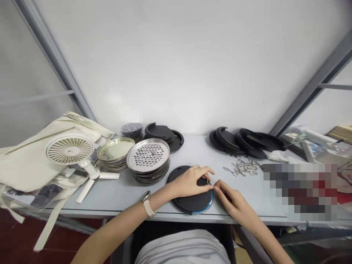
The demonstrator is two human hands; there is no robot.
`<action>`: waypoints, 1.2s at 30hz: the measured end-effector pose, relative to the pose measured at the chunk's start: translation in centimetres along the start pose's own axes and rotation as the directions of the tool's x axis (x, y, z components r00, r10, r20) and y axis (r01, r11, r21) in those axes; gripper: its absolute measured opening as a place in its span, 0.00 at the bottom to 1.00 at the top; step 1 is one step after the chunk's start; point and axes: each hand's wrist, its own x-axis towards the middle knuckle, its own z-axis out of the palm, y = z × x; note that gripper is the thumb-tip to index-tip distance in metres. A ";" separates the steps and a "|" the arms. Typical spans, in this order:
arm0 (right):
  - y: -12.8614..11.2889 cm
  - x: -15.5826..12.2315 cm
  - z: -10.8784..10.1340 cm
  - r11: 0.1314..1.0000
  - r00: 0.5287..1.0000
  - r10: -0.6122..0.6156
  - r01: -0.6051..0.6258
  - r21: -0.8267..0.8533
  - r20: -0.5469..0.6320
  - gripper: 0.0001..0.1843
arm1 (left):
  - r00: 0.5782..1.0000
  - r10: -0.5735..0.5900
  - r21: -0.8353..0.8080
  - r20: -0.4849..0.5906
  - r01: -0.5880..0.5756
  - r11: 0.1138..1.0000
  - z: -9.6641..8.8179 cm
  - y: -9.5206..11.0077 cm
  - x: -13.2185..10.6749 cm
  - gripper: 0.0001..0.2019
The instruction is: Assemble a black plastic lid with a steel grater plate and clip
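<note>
A black round disc-shaped case [189, 203] with a blue strip along its lower right edge lies flat near the table's front. Over it rests my left hand [188, 182], its thumb and fingers closed around a small metal clip [209, 183] at the disc's right edge. My right hand [233, 201] pinches the other end of that clip, thumb and forefinger pressed together. The fingertips partly hide the clip. Beyond my right hand lies a loose pile of similar metal clips [244, 167].
Left of the disc stand a stack of perforated metal grater discs [148, 156] and a stack of round metal plates [115, 150]. Black round cases [159, 132] lie behind them, with more black cases [228, 141] at back right. A white fan [70, 150] and cream bag [24, 157] occupy the left.
</note>
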 end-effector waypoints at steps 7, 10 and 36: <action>0.3 0.0 0.1 1.000 1.000 -0.018 0.018 -0.014 -0.009 0.15 | 0.997 0.061 0.056 0.046 -0.063 0.996 0.1 -0.2 0.2 0.09; 0.4 0.0 0.2 1.000 1.000 -0.027 0.027 -0.016 -0.005 0.15 | 0.996 0.080 0.051 0.040 -0.082 0.995 0.1 -0.3 0.2 0.09; 0.3 -0.1 0.0 0.996 0.996 -0.083 0.083 -0.017 -0.026 0.12 | 0.999 0.033 -0.040 -0.001 -0.033 0.999 0.1 -0.3 0.0 0.15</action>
